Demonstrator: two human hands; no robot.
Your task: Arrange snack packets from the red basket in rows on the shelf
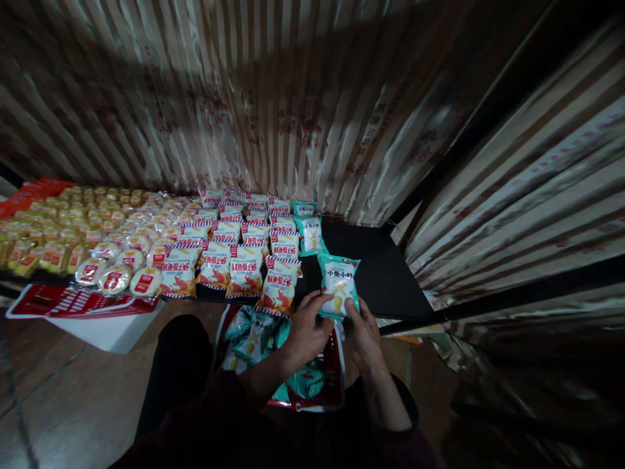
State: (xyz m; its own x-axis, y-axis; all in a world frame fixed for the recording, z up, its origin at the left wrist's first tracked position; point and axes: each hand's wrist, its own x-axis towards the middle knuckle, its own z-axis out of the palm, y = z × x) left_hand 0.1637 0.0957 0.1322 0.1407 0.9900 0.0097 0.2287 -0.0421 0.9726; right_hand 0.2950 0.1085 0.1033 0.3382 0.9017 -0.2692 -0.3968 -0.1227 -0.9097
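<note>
Both my left hand and my right hand grip the lower sides of a teal-and-white snack bag. It is held upright over the front part of a black shelf. Two more teal bags, one of them this nearer bag, stand behind it on the shelf. To their left are rows of white snack bags with blue-striped tops and red lettering. Below my hands is a red basket with several teal bags inside, partly covered by my left forearm.
Round white packaged crackers, yellow packaged snacks and orange packets fill the shelf's left side. A red basket rim and a white box sit below. Striped curtains hang behind; a dark frame post stands right.
</note>
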